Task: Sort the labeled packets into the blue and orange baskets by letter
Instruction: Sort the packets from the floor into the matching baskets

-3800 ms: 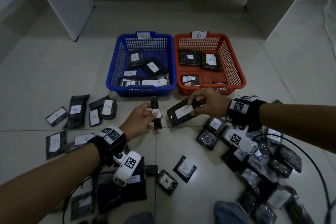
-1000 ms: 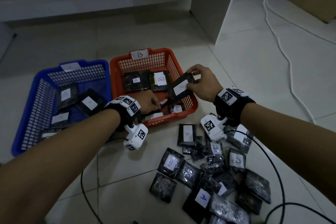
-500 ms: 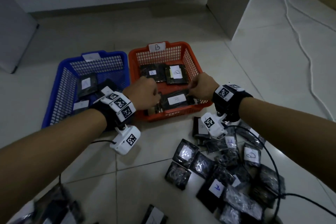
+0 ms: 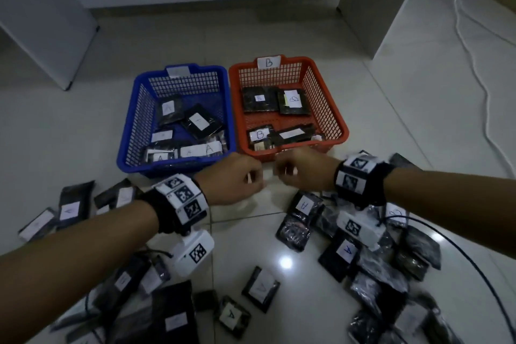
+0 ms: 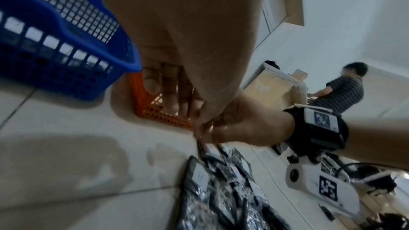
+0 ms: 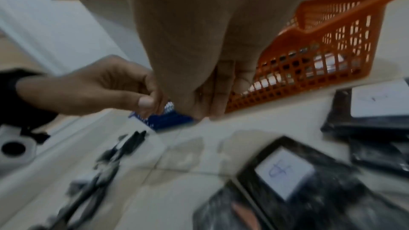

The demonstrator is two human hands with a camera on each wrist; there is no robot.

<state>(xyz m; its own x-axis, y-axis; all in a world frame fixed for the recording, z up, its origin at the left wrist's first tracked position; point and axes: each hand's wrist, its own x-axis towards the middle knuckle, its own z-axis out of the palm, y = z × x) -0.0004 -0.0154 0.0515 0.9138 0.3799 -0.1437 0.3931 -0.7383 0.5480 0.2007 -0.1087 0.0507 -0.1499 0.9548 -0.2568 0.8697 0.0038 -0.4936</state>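
2 baskets are seen side by side on a tiled floor from the head view: a blue basket (image 4: 134, 131) holding packets marked A, and an orange basket (image 4: 336, 120), tagged B, holding packets marked B. Both hands are held low, close together, just in front of the baskets. The left hand (image 4: 231, 181) and the right hand (image 4: 304, 169) are shown with fingers loosely curled and nothing held in either. No packet is in transit, so the moment is judged to fall between a drop and the next pick.

Unsorted packets are scattered on the floor: a pile (image 4: 371, 254) to the right, and others (image 4: 69, 207) to the left. A packet marked A (image 4: 304, 205) lies just below the right hand. The next move is judged to call for a label to be read, the packet to be pinched, and the matching basket to be chosen.

The left wrist view shows what the head view hides: the right hand's curled fingers (image 5: 210, 127) from the side, and a second person (image 5: 340, 92) seated far off. In the blurred right wrist view, a label (image 6: 284, 172) is seen close up, but its letter cannot be read with certainty.
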